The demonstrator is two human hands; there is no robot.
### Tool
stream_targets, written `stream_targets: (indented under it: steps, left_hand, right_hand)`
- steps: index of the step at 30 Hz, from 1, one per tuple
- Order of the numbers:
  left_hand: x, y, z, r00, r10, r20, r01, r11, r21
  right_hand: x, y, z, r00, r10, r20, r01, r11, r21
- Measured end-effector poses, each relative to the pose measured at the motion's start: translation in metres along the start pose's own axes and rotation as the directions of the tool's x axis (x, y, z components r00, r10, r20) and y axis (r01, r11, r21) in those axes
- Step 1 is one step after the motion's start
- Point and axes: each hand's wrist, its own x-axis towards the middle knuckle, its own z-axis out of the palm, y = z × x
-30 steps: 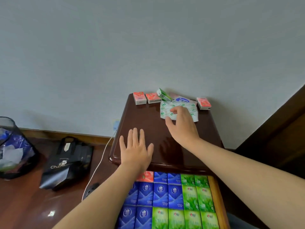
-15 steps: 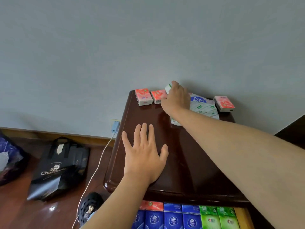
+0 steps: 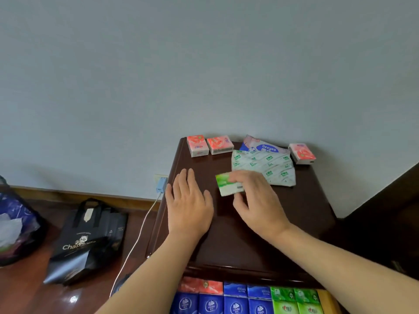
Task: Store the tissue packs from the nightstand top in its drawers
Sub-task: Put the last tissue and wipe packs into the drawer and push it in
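My right hand [image 3: 258, 200] grips a small green tissue pack [image 3: 227, 184] just above the middle of the dark wooden nightstand top [image 3: 306, 211]. My left hand [image 3: 189, 202] lies flat, fingers spread, on the left part of the top. Three red tissue packs stay at the back edge: two side by side on the left [image 3: 197, 145] [image 3: 220, 144] and one at the right [image 3: 302, 153]. Below the top, the open drawer [image 3: 327, 301] shows rows of red, blue and green packs.
An empty green-printed plastic wrapper [image 3: 265, 165] and a Deeyeo wrapper [image 3: 264, 146] lie at the back of the top. On the floor to the left are a black Chapanda bag [image 3: 87, 240], a dark bin [image 3: 15, 227] and a white charger cable [image 3: 136, 241]. Dark furniture stands at right.
My right hand picked the green pack from the back of the top and drew it toward me to the middle. My left hand stayed flat on the top.
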Motion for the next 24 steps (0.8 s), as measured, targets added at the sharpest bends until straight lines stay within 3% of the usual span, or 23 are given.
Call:
stream_targets:
  steps: [2, 7, 10, 19, 24]
  left_hand:
    - [0.014, 0.000, 0.002, 1.000, -0.012, -0.025, 0.012, 1.000, -0.006]
    - [0.052, 0.002, 0.009, 0.999, -0.042, -0.035, 0.039, 0.997, -0.064]
    - [0.074, 0.002, 0.015, 0.998, -0.049, -0.042, 0.046, 0.996, -0.078]
    - [0.115, 0.006, 0.025, 0.994, -0.051, -0.098, 0.041, 0.994, -0.104]
    - [0.110, 0.008, 0.022, 0.968, -0.112, -0.223, 0.057, 0.969, -0.240]
  right_hand:
    - [-0.024, -0.001, -0.005, 0.997, -0.019, 0.072, 0.018, 1.000, 0.022]
    - [-0.029, -0.003, -0.009, 0.979, 0.122, 0.162, -0.135, 0.989, 0.069]
    - [-0.028, -0.003, -0.008, 0.974, 0.111, 0.198, -0.123, 0.991, 0.051]
    - [-0.026, -0.003, 0.002, 0.968, 0.115, 0.224, -0.091, 0.989, -0.114]
    - [-0.026, -0.004, 0.000, 0.975, 0.127, 0.183, -0.106, 0.987, -0.123]
